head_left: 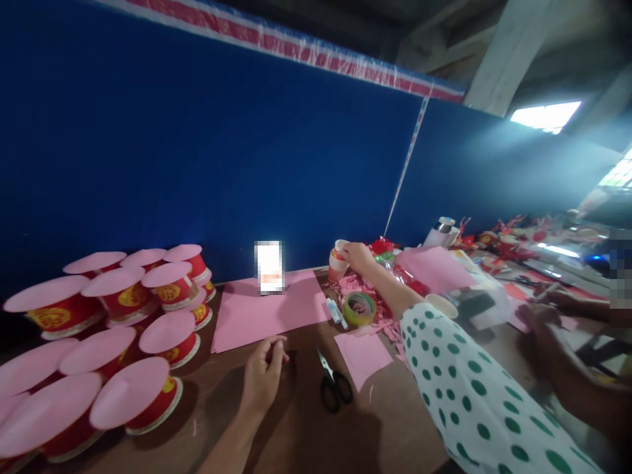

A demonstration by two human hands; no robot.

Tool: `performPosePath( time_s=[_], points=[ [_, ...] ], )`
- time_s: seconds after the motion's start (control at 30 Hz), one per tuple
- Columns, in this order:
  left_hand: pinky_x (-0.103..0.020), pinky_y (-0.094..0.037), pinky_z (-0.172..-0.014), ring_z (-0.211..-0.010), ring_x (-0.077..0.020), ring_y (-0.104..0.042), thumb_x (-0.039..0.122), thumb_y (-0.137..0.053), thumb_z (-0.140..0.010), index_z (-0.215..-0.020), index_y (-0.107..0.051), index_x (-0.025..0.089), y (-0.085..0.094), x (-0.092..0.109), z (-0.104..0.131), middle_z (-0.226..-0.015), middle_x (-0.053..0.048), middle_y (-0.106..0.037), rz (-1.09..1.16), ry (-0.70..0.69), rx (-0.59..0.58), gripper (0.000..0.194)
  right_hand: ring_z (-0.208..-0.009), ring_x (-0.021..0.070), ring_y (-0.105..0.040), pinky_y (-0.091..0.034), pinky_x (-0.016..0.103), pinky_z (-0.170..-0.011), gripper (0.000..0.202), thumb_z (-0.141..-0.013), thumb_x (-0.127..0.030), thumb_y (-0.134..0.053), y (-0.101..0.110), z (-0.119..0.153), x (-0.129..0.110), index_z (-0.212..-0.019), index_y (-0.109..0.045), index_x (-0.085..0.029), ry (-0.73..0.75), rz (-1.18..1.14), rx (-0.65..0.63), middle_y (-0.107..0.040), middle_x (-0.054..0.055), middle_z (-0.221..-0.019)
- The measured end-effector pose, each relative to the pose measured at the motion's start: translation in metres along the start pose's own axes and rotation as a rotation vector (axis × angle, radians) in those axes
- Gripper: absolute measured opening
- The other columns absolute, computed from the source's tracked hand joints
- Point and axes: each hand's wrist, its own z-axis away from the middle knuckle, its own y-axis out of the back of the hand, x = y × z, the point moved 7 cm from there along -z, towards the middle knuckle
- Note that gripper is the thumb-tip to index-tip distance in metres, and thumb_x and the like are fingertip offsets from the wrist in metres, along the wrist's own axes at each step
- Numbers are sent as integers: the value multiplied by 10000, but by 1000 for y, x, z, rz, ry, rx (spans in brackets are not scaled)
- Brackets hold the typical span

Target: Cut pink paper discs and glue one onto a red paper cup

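My right hand [359, 258] is stretched out to the back of the table, its fingers closed at the rim of a paper cup [338, 275]. A bit of orange shows at the fingertips; whether it belongs to the cup I cannot tell. Loosely curled, my left hand [264, 372] rests near the table's middle, with nothing visible in it. Black-handled scissors [336, 390] lie to its right, beside a pink paper piece [365, 355]. Behind my left hand is a stack of pink sheets [271, 309]. A roll of tape [359, 309] sits below the cup.
Several red drums with pink paper tops [131, 392] crowd the left side. Pink scraps [355, 284], a white bowl [441, 305] and a flask [441, 232] stand right of centre. A co-worker's hands [540, 316] are at far right. A blue wall [197, 145] rises behind.
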Motion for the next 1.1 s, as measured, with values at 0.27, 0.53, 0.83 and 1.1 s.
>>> performPosePath(
  time_s=[0.27, 0.53, 0.83, 1.1],
  points=[
    [-281, -475, -592, -619, -170, -578, 416, -454, -797, -928, -566, 155, -2, 0, 1, -641, -14, -581, 86, 3, -7, 313, -653, 147, -545, -329, 217, -537, 335, -896, -341, -283, 31, 58, -23, -867, -568, -168, 16, -160, 185, -617, 39, -743],
    [-292, -486, -723, -938, -193, -560, 421, -456, -798, -1168, -397, 190, 5, 18, 9, -1090, -95, -533, 298, -153, 39, 440, -600, 118, -496, -405, 211, -539, 176, -839, -333, -409, -67, 191, -92, -754, -481, -196, -15, -1338, 48, -515, -22, -666],
    [-308, -439, -806, -933, -215, -545, 416, -483, -765, -1064, -482, 185, 22, 48, 15, -1039, -73, -562, -220, -298, 97, 377, -812, 161, -580, -454, 274, -724, 168, -813, -242, -460, -72, 226, -78, -944, -550, -187, 81, -1142, 29, -626, 35, -893],
    [-350, -450, -693, -953, -290, -530, 467, -478, -733, -1169, -466, 228, 52, 54, 7, -1059, -97, -530, -771, -279, 155, 498, -979, 223, -516, -389, 306, -818, 238, -833, -199, -424, -46, 208, -8, -1021, -568, -186, 43, -139, 62, -582, 96, -1081]
  ],
)
